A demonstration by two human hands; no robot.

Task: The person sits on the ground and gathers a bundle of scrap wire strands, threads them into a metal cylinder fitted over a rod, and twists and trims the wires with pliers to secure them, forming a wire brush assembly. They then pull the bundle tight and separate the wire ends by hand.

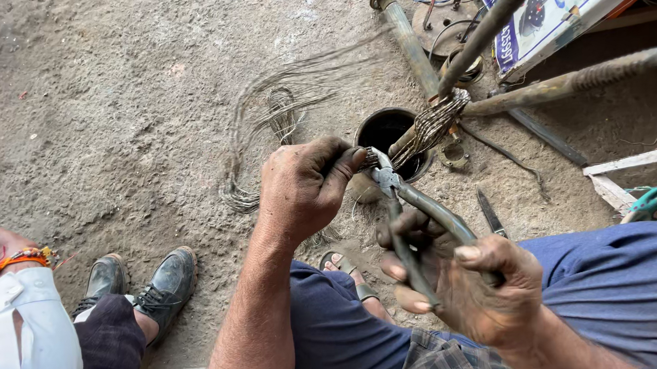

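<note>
— What do we hold here?

— Our right hand (pixel 472 288) is wrapped tight around the two long grey handles of a pair of metal pliers (pixel 409 211). Our left hand (pixel 305 185) is curled shut on the end of a bundle of thin coppery-grey wires (pixel 430 124), just where the pliers' head meets it.

— And where does the bundle sit?

— It is wound about a rusty metal rod frame (pixel 551 88) over a round dark hole (pixel 386 131) in the dusty ground (pixel 122 104). A loose loop of grey stripped wire (pixel 268 128) lies on the ground to the left.

— Any packages?

— One flat white cardboard box with blue edging and print (pixel 563 12) leans at the top right, behind a rod.

— Anyone beside us?

— At the lower left we see another person's worn black leather shoes (pixel 146 282) and a white sleeve (pixel 28 326).
</note>
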